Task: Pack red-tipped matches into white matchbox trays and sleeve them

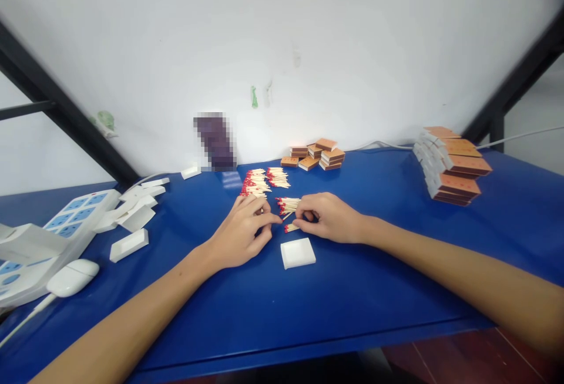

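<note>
My right hand [328, 218] is curled, with thumb and fingertips at a few red-headed matches [289, 228] whose ends disappear beneath the thumb. Just beyond them lies a loose pile of matches [288, 205]. From the other side, my left hand [247, 228] reaches in, its index finger stretched to the red head of a single match [287, 216] and its thumb apart from that finger. Behind the left hand, more matches [255, 183] lie in a heap, beside another small heap [277, 177]. A white matchbox tray [298, 253] sits on the table in front of both hands.
Orange matchboxes [332, 155] are stacked by the wall, and more matchbox sleeves [460, 167] pile up at the right. Along the left are white trays [129, 246], a power strip [73, 222] and a white charger plug [73, 277]. The blue table [264, 325] ends at a front edge.
</note>
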The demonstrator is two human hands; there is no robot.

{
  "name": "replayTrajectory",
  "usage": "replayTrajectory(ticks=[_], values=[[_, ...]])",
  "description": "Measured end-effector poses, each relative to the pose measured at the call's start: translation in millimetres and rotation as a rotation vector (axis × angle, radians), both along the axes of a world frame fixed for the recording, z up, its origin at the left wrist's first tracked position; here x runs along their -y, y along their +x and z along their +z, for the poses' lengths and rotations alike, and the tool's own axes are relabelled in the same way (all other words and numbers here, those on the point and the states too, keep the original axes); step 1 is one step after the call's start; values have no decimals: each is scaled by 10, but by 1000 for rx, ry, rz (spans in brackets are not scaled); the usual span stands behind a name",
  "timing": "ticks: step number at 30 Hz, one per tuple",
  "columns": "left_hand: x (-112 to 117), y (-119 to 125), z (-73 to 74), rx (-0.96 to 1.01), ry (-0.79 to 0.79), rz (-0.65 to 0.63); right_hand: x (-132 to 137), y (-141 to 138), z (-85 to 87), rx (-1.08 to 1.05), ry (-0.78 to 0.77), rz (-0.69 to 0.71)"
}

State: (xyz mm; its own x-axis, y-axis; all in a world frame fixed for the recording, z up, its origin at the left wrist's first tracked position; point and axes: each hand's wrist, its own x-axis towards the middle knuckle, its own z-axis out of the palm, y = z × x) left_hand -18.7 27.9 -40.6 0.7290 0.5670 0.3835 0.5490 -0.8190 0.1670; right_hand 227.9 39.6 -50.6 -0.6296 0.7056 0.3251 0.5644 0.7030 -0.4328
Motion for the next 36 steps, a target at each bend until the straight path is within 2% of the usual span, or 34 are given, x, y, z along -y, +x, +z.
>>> replayTrajectory(ticks=[8, 12, 21, 36], values=[[-4, 16, -5, -24, 10, 62, 26, -16, 36, 18, 8, 34], [-7, 6, -13, -28, 10, 78, 28, -9, 28, -9, 17, 5], [-4, 4, 1, -89, -7, 48, -44, 10, -46, -21, 94, -141], [-13, -3, -2, -98, -14, 30, -64, -1, -31, 43, 32, -147]])
